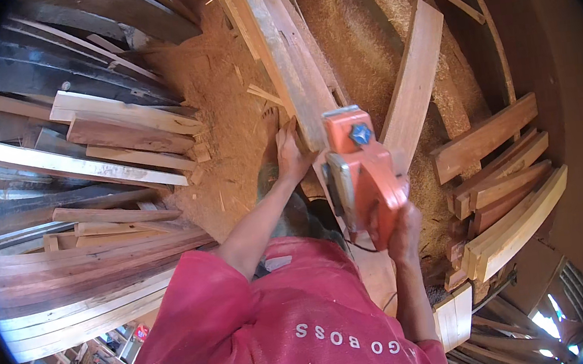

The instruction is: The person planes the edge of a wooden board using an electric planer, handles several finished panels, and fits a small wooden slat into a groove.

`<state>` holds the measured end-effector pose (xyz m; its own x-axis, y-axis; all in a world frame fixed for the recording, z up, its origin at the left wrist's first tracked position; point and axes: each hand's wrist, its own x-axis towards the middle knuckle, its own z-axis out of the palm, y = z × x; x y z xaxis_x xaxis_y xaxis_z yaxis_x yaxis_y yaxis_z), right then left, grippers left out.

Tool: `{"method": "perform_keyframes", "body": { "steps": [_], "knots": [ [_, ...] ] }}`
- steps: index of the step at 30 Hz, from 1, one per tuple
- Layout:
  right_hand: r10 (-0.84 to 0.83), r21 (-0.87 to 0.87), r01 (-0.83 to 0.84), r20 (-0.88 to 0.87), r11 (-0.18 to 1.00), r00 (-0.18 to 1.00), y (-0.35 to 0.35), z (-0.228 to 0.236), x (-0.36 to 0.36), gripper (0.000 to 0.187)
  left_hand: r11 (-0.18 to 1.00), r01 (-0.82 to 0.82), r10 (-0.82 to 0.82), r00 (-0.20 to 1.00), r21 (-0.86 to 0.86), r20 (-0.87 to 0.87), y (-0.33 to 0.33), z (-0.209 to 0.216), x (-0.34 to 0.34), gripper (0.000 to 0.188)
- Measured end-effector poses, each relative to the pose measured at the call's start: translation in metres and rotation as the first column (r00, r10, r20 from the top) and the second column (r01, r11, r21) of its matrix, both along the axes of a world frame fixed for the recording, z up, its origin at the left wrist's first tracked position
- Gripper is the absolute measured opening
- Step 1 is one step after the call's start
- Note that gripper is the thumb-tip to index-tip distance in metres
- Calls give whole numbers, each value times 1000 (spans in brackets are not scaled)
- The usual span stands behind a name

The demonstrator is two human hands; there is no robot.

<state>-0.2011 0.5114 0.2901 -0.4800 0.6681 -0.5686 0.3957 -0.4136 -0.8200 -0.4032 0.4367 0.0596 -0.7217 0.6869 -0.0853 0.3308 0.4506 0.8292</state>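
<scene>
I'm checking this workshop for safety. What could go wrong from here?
The left hand is at the long brown wooden board, close to the orange power planer with a blue knob; a slip might injure its fingers. The thin black cord near the right hand could snag. The bare foot beside the board could be hurt if wood falls.

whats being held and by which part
The right hand holds the orange power planer by the handle at its near end; the left hand is at the wooden beam, its grip unclear.
</scene>
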Motion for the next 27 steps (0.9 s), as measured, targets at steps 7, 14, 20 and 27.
{"method": "perform_keyframes", "body": {
  "steps": [7,14,20,27],
  "knots": [
    [134,74,-131,-33,989,990,15,-61,-65,72,952,305,-303,945,-5,-121,-7,-11,-57,97],
    [143,187,-135,-31,973,989,-2,-66,-61,64,897,432,-438,896,-93,-71,-16,-38,-67,95],
    [165,83,-164,-4,983,986,2,-72,-69,61,924,374,-367,926,-80,90,-14,-46,-64,86],
    [235,291,-230,19,929,972,54,-63,-162,55,892,429,-441,895,143,61,16,12,-83,75]
  ]
}}
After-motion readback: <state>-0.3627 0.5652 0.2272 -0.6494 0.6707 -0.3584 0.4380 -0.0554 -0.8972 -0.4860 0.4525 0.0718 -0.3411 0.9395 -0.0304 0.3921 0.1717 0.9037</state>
